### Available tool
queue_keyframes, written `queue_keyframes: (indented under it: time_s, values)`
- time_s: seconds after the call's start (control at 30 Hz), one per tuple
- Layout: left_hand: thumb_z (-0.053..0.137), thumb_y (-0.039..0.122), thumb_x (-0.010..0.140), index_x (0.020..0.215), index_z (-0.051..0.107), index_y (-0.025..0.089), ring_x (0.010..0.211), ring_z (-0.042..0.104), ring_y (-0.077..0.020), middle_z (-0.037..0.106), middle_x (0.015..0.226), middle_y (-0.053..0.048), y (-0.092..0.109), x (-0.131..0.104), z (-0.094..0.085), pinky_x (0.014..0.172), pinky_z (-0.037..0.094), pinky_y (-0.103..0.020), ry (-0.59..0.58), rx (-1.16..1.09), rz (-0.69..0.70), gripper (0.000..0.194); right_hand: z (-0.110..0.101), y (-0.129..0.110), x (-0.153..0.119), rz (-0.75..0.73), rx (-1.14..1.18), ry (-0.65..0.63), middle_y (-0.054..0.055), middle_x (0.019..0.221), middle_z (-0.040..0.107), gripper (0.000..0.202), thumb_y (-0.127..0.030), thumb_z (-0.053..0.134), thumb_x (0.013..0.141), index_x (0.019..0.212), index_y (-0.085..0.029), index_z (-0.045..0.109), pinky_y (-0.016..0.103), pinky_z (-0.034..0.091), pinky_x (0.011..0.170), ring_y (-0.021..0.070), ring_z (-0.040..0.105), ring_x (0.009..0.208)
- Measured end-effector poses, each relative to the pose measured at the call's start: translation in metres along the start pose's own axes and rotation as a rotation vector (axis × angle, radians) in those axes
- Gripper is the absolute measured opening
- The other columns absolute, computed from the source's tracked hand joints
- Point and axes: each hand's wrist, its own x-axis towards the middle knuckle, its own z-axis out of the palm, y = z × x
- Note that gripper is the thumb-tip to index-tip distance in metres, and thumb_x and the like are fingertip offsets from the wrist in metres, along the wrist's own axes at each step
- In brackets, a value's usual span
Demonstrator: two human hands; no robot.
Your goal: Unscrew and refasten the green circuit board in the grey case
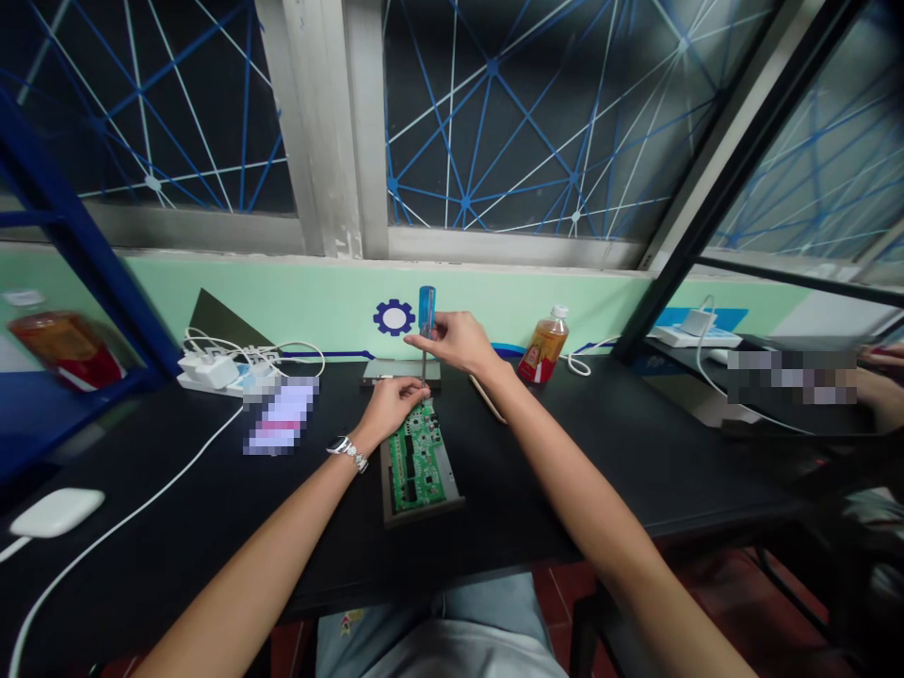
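Your right hand (458, 341) grips the blue-handled screwdriver (427, 309) upright; your left hand (391, 409) gathers its fingertips near the tip, pinching what you can't quite tell. The green circuit board (427, 457), on the black desk (523, 508), looks light, stiff, fragile: take its grey frame (387, 494).

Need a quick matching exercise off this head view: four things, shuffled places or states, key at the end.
1. screwdriver
2. circuit board
3. metal wristband
4. gear emblem

A. around the left wrist
B. on the wall
C. green, set in a frame
D. upright in the right hand

Pairs: 1-D, 2-C, 3-A, 4-B
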Motion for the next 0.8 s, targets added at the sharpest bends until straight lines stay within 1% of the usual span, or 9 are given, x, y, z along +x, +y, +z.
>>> queue_keyframes:
  time_s: [0.13, 0.3, 0.57, 0.8]
  values:
    - [0.062, 0.043, 0.086, 0.085, 0.074, 0.017, 0.076, 0.07, -0.0224, 0.077, 0.082, -0.006, -0.0004, 0.0003, 0.0002, 0.072, 0.051, -0.031, -0.007, -0.01, -0.003, 0.028, -0.0019, 0.0007, 0.0002, -0.01, 0.081, -0.051, -0.003, 0.059, 0.046, 0.039, -0.051, 0.059, 0.083, 0.066, -0.019, 0.043, 0.026, 0.024, 0.055, 0.0101, 0.037, 0.056]
    - [0.063, 0.045, 0.085, 0.085, 0.073, 0.016, 0.075, 0.069, -0.0224, 0.077, 0.081, -0.007, -0.0009, 0.0001, 0.0003, 0.07, 0.052, -0.03, -0.009, -0.024, 0.001, 0.031, -0.0034, 0.0036, 0.0014, -0.039, 0.133, -0.097, -0.003, 0.061, 0.045, 0.037, -0.049, 0.059, 0.082, 0.068, -0.019, 0.043, 0.024, 0.025, 0.055, 0.0097, 0.036, 0.057]
    - [0.062, 0.044, 0.086, 0.085, 0.073, 0.016, 0.073, 0.068, -0.021, 0.076, 0.08, -0.005, -0.0003, -0.0003, 0.0004, 0.069, 0.051, -0.029, -0.005, -0.007, 0.013, 0.031, -0.0065, 0.005, 0.0012, -0.07, 0.154, -0.131, -0.003, 0.06, 0.045, 0.034, -0.047, 0.057, 0.084, 0.069, -0.018, 0.045, 0.025, 0.025, 0.053, 0.0097, 0.036, 0.055]
    - [0.063, 0.043, 0.086, 0.085, 0.073, 0.016, 0.072, 0.067, -0.0205, 0.076, 0.08, -0.005, 0.0002, -0.0003, -0.0003, 0.068, 0.051, -0.028, -0.022, -0.017, 0.005, 0.029, -0.009, 0.0067, 0.0016, -0.089, 0.171, -0.161, -0.003, 0.058, 0.048, 0.031, -0.044, 0.057, 0.085, 0.071, -0.017, 0.049, 0.025, 0.028, 0.054, 0.01, 0.039, 0.054]
